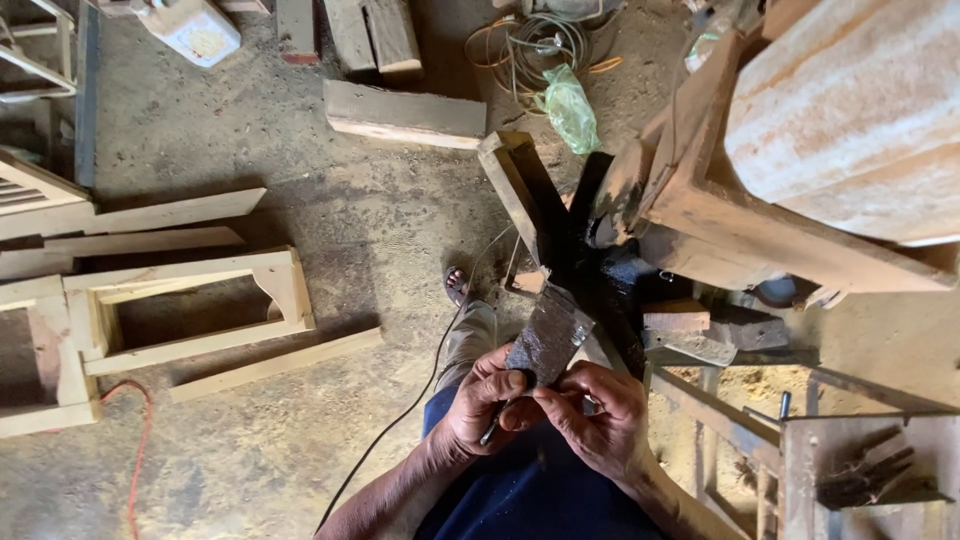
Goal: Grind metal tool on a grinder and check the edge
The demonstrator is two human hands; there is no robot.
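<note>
Both hands clamp one dark, rusty flat metal piece [548,340] at lap level: left hand [480,402] fingers wrapped round its lower end, right hand [592,408] pinching it from the other side. It angles up toward the dark machine base [590,270] just ahead. Around: sandalled foot [457,285] and black cable [400,420] on the sawdust floor, pale wooden frame [190,310] left, green plastic bag [570,108] and wire coil [530,45] above, rusty bench [860,120] right.

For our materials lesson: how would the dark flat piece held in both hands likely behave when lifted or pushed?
The dark flat piece juts out unsupported from the left hand and right hand without drooping, so probably stiff. Its rough, mottled surface suggests little slipping. Being flat, it should slide, not roll.
</note>
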